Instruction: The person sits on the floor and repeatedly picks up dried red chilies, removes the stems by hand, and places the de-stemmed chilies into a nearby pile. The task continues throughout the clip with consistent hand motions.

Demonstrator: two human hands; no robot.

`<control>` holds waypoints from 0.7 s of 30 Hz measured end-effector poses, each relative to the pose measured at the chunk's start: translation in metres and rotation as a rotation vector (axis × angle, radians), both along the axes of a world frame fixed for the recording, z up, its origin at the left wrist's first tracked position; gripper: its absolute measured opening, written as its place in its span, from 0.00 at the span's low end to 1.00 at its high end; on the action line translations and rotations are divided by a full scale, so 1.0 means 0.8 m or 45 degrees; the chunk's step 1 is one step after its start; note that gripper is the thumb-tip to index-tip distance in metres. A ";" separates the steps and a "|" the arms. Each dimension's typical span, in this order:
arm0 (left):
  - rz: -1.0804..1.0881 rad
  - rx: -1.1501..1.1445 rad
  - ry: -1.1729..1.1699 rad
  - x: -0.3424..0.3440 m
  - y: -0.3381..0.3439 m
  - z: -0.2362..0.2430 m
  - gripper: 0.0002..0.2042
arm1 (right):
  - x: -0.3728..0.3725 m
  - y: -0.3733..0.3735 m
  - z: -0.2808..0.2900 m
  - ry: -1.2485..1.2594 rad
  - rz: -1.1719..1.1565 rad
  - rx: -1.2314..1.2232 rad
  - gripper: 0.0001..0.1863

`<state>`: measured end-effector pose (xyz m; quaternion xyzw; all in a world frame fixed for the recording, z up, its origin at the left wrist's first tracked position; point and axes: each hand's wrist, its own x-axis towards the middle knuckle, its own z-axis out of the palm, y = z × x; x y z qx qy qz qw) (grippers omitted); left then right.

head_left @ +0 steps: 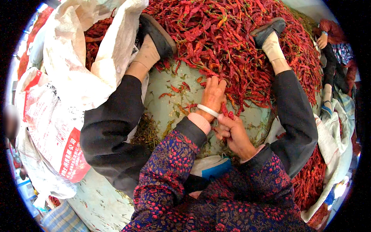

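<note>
Dried red chilies [216,34] lie in a large heap between and beyond my feet. My left hand [213,94], with a white bangle at the wrist, bends its fingers at the heap's near edge. A few dried red chilies [224,109] show at its palm side; the fingertips are hidden. Just below and to the right, my right hand [235,133] is closed, thumb over curled fingers. Red chilies [231,115] stick out above its thumb, close to my left wrist.
White woven sacks [73,73] stand at the left; another sack [328,143] with chilies is at the right. My shoes [158,36] rest against the heap. Brown-green stems [146,131] lie on the pale floor [162,83]. Another person [328,34] sits at the far right.
</note>
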<state>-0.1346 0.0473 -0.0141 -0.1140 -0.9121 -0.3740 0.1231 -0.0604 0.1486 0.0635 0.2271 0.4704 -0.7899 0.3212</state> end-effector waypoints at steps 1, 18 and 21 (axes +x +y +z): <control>-0.030 -0.056 -0.037 0.001 0.004 -0.005 0.12 | 0.000 0.003 0.000 -0.008 -0.065 0.001 0.08; -0.368 0.170 -0.127 0.057 -0.067 0.049 0.19 | 0.022 0.075 -0.022 0.069 -0.389 -0.157 0.11; -0.423 -0.049 0.005 0.072 -0.056 0.065 0.18 | 0.016 0.073 -0.022 0.179 -0.298 0.000 0.12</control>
